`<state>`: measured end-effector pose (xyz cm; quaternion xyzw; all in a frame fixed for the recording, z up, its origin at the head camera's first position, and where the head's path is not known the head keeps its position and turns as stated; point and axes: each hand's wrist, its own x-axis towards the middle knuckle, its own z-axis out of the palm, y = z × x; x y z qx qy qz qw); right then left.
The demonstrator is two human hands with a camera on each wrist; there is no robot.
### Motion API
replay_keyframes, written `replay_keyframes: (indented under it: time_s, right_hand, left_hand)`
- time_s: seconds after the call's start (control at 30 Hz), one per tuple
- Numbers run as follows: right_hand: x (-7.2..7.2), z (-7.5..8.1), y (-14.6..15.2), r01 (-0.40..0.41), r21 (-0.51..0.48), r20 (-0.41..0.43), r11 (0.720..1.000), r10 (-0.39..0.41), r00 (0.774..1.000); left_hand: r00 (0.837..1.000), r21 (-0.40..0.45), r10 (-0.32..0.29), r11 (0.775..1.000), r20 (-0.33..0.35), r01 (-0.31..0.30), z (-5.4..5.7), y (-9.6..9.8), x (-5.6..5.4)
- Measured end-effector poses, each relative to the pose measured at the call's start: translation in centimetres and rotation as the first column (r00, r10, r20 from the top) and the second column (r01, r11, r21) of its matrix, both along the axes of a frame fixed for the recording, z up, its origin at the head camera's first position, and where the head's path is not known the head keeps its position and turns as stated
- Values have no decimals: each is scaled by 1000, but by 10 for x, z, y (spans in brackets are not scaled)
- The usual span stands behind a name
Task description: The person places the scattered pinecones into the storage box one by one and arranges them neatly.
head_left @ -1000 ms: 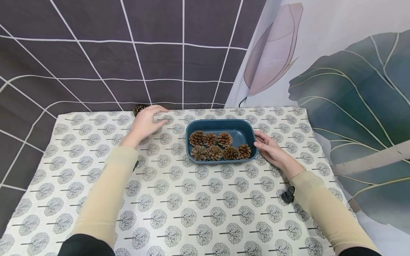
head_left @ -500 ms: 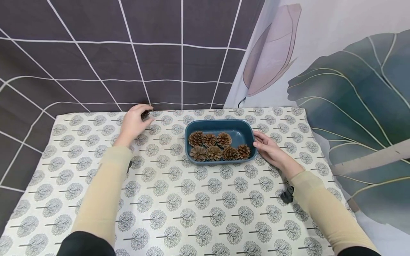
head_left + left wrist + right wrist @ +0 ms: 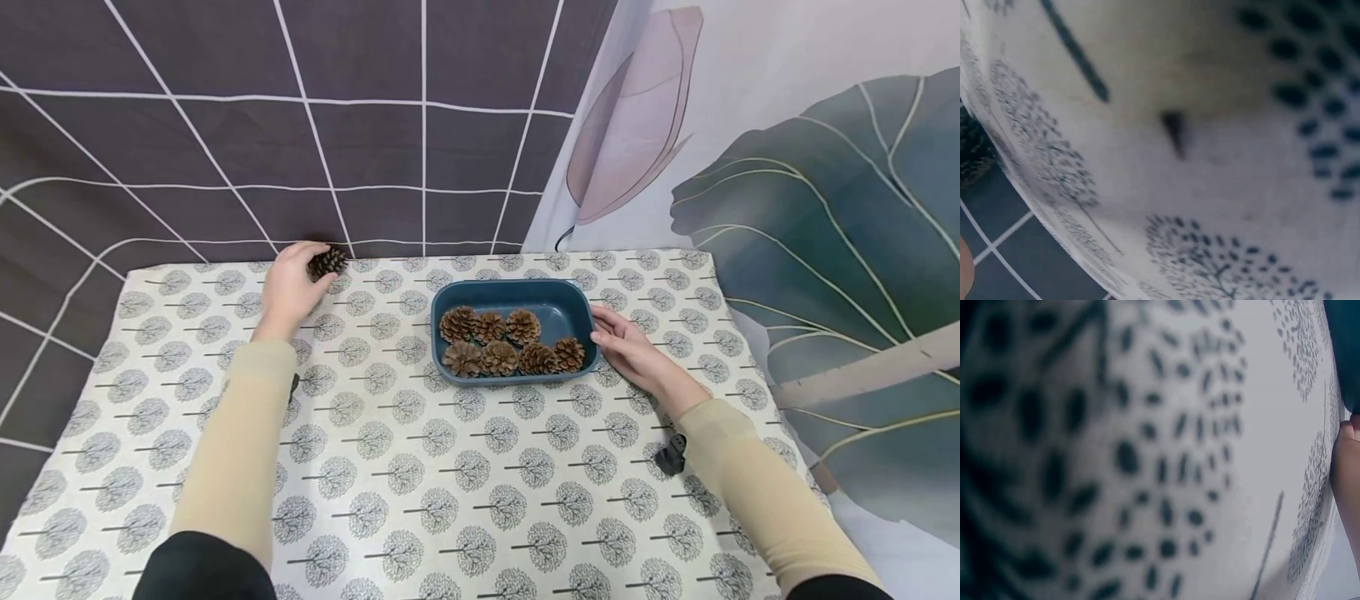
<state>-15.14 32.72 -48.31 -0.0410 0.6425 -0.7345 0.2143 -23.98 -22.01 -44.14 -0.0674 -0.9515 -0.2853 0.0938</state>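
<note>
At the back left edge of the cloth lies a brown pine cone [image 3: 327, 262]. My left hand [image 3: 288, 292] curves around its left side, fingers over the far side and thumb at the near side. In the left wrist view the cone [image 3: 974, 150] shows at the left edge, with a gap between it and a fingertip [image 3: 965, 269]. My right hand [image 3: 628, 350] holds the right end of a dark blue rectangular bin [image 3: 512, 381], thumb at the rim and fingers along the outer wall. Several pine cones [image 3: 500, 358] lie inside the bin.
A tree-patterned cloth [image 3: 420, 500] covers the table. The dark wall hanging with white lines [image 3: 375, 142] rises right behind its back edge. A light curtain with leaf prints [image 3: 795, 183] hangs at the back right. Bare bin floor [image 3: 558, 321] shows at its right end.
My left hand has moved left around the back pine cone, which now shows between and beyond its fingers. The cone, the bin and my right hand look unmoved.
</note>
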Motion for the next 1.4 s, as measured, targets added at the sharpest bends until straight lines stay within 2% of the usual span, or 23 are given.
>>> replay_keyframes:
  time_s: [0.27, 0.5, 0.7, 1.03, 1.17, 1.4]
  right_hand:
    - [1, 0, 0, 2, -2, -10, 1000, -2, 1000]
    - [0, -1, -1, 5, -7, -10, 1000, -5, 1000]
    - [0, 0, -2, 5, -13, 3, 1000, -5, 1000]
    - [1, 2, -4, 5, -16, 7, 1000, -5, 1000]
    - [2, 2, -4, 4, -14, 1, 1000, -4, 1000]
    - [1, 1, -2, 3, -4, -3, 1000, -3, 1000]
  left_hand:
    - [1000, 1, 23, 1000, -3, -23, -4, -5, -2]
    - [999, -28, 38, 999, 21, -37, -6, -8, -6]
    - [997, -28, 53, 998, 51, -51, -5, -9, -8]
    - [997, -67, 47, 997, 62, -43, -4, -7, -9]
    - [997, -61, 52, 997, 58, -48, -4, -7, -10]
    - [993, -30, 75, 997, 94, -72, -6, -12, -6]
